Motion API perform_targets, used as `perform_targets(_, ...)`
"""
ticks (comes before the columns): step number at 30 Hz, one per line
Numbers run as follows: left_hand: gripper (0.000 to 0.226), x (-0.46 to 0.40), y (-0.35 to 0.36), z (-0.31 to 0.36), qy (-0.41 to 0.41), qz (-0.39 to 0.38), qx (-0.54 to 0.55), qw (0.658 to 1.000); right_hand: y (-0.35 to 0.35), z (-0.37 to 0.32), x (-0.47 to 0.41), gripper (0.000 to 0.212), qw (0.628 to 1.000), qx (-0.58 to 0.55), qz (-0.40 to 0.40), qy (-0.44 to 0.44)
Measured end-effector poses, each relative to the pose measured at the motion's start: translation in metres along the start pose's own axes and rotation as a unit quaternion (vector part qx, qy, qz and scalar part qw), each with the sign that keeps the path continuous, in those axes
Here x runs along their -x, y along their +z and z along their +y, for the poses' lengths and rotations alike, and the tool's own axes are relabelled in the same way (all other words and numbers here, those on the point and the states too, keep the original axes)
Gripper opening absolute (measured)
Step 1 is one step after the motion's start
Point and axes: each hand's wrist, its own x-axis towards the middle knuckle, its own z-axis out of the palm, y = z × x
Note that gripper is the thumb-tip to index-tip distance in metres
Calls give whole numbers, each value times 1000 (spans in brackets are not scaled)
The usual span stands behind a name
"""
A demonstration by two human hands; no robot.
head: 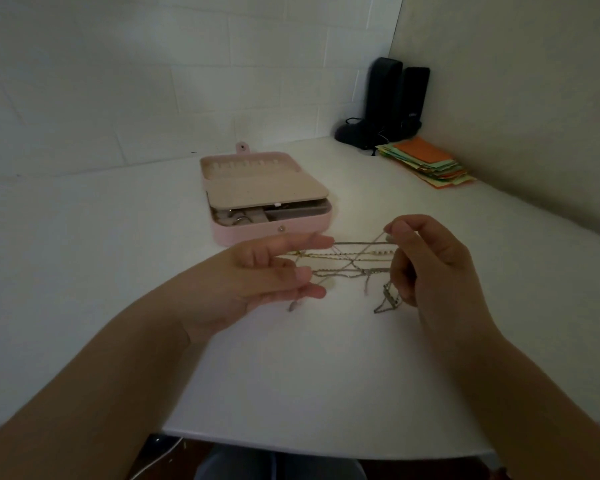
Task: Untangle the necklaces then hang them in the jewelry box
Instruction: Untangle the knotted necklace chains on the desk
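Necklaces [347, 261], several thin chains crossed in a tangle, are stretching in the air above the white table [118, 237] between the two hands. The left hand [267, 275] is holding its end with fingers nearly straight, the chains running in between them; a short end is dangling below it. The right hand [426, 268] is pinching a strand at its thumb and forefinger, its other fingers curling round more chain, and a loose loop is hanging beneath it. Just beyond the left hand the pink jewelry box [267, 202] is sitting open, its inner flap half lowered, a row of hooks showing in the lid. Well beyond the right hand, in the corner, two black speakers [395, 98] are standing with a stack of coloured papers [426, 164] beside them. One speaker is bearing a small mark, too blurred to read. Nothing is standing between the hands and the box.
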Motion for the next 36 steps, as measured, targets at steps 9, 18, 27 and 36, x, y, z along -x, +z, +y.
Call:
perform_targets(9, 14, -2, 3, 5, 21, 94, 28, 995, -1, 0, -1, 20, 999, -28, 19, -6)
perform_targets(18, 13, -3, 4, -1, -14, 84, -101, 991, -3, -3, -1, 21, 993, -105, 52, -16)
perform_targets(27, 18, -5, 4, 0, -18, 124, -77, 989, -5, -8, 1, 25, 984, -148, 81, -64)
perform_targets(36, 20, -7, 10, 5, -6, 228, -62, 972, -5, -7, 4, 25, 988, -74, 104, -84)
